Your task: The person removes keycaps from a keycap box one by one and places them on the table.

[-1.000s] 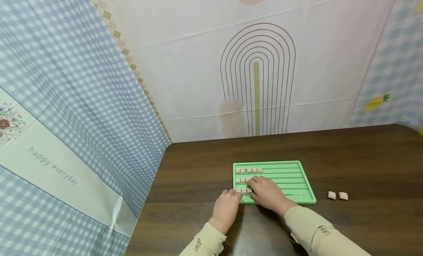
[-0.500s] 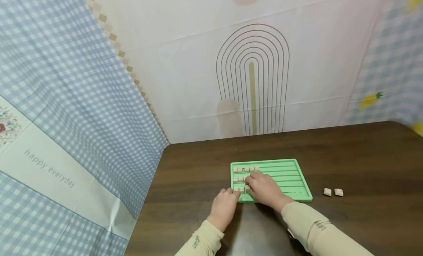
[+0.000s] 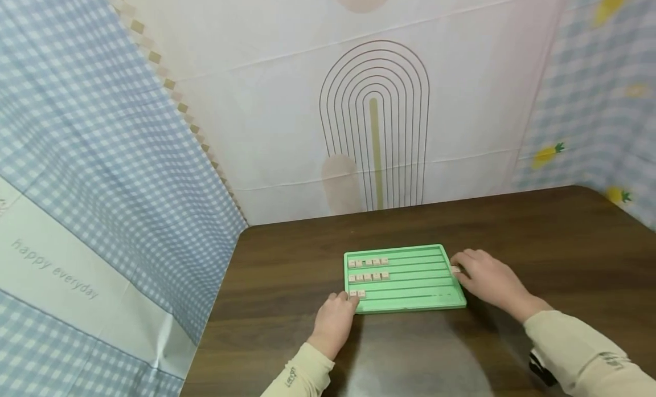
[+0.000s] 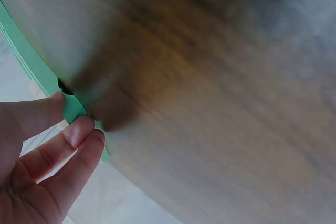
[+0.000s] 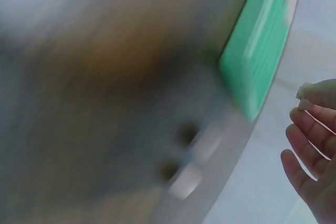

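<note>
A green ridged tray [image 3: 410,283] lies on the table, bearing rows of small white keycaps [image 3: 368,277] along its left side. At its front left corner my left hand [image 3: 332,323] pinches the edge; the left wrist view shows the thumb and fingertips on the green rim [image 4: 39,66]. Just off the tray's right edge, my right hand [image 3: 492,280] holds one white keycap [image 5: 305,104] between thumb and index finger, the other fingers spread. Two loose keycaps [image 5: 186,181], blurred in the right wrist view, lie on the table beyond the tray's corner; the right hand hides them in the head view.
The dark wooden table [image 3: 287,260] extends well past the tray on both sides. A white patterned cloth [image 3: 277,129] hangs behind it. Blue checked cloth [image 3: 128,158] hangs on the left, and more at the far right.
My right hand has lifted a keycap from the front row and carried it right, past the tray's edge. The left hand stays at the tray's corner. The head view has turned slightly right.
</note>
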`<state>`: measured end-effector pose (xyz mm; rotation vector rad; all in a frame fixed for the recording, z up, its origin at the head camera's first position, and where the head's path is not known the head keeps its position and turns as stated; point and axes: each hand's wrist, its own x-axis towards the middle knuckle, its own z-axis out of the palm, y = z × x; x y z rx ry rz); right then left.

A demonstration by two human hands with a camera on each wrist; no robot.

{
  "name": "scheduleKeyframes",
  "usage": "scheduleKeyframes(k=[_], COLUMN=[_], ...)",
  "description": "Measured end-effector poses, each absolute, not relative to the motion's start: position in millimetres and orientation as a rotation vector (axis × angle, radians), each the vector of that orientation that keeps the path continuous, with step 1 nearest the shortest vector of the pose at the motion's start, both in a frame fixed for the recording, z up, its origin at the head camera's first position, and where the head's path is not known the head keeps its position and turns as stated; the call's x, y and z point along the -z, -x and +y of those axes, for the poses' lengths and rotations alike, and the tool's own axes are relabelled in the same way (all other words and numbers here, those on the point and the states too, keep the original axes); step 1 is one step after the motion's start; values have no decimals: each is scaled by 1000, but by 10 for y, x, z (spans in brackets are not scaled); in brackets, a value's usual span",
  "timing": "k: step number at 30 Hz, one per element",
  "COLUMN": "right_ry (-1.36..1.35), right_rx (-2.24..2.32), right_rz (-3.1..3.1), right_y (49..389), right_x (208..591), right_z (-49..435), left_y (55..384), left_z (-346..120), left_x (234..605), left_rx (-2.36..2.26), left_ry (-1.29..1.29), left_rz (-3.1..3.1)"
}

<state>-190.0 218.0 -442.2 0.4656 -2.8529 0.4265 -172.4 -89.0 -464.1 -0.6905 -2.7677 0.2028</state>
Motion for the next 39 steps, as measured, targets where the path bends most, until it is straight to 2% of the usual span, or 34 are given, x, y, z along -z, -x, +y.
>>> scheduleKeyframes(k=[5,13,26,31,39], right_ry=[-378,-397,-407,-521,-753], right_rx=[-406,-357,-388,-410,-522], right_rz=[-2919,-2926,-2947,-2850,-2776], right_y=[1833,1798,1816,1909,2094], right_x=[4580,4759,4649,4533,4502], right_z=[2400,2440,2367,2107,1227], left_y=[1722,1726,1727,1724,1734], left_z=[-933,-930,-908,-888,-887], left_x=[4660,4679,4621,4617,4618], left_rx=[-171,-143,-153,-184,-215], left_ry=[693,703,691,685,679], left_rz=[-2742,-2687,-2734,-2771,-2793])
